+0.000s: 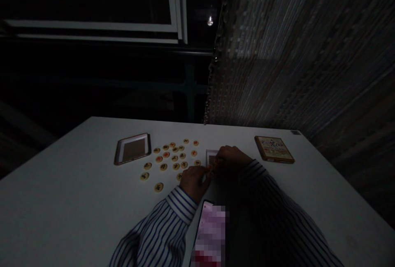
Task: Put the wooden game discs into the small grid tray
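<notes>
Both my hands meet at the middle of a white table (pixel 61 201) in dim light. My left hand (pixel 194 180) has its fingers curled and pinched by a small pale square frame or box (pixel 211 156). My right hand (pixel 230 158) rests closed over that same object, covering most of it. What the fingers grip is too dark to name. Several round yellow game discs (pixel 173 158) with dark and red marks lie scattered just left of my hands. Striped sleeves cover both forearms.
An open shallow box tray (pixel 132 148) lies left of the discs. A printed box lid (pixel 274 149) lies at the right. A lit phone (pixel 210 234) lies near the table's front edge. A beaded curtain (pixel 293 53) hangs behind; a window is at the back left.
</notes>
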Demonstrator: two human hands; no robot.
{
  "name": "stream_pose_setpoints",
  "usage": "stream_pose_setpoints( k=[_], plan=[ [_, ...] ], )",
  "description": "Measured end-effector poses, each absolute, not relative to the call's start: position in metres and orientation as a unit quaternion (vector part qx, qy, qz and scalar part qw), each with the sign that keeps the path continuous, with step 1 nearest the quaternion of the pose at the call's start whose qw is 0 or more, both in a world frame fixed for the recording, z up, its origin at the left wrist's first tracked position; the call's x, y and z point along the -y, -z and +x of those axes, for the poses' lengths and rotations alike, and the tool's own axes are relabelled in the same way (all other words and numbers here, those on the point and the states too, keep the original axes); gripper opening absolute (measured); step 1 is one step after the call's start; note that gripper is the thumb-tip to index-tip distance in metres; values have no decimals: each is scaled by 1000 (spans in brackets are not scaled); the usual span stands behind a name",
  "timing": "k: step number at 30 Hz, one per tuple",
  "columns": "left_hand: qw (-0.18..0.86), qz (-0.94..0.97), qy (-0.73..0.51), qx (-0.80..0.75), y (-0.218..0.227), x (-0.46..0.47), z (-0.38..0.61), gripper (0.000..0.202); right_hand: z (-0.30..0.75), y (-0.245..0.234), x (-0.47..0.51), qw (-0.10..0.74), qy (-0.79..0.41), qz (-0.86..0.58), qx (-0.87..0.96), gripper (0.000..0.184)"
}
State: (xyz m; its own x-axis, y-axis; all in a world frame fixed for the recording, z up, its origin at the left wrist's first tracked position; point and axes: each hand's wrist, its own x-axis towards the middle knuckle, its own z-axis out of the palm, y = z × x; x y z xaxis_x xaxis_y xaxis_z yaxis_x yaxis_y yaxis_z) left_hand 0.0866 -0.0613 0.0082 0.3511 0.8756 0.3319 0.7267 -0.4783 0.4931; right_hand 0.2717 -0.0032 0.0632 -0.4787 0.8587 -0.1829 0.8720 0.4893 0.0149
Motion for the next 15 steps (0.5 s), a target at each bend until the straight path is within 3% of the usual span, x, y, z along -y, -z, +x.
stream_pose_setpoints(
  k=[15],
  plan=[
    [121,815,-293,-485,-6,62,87,24,270,-66,6,88,49,516,-851,30]
  ],
)
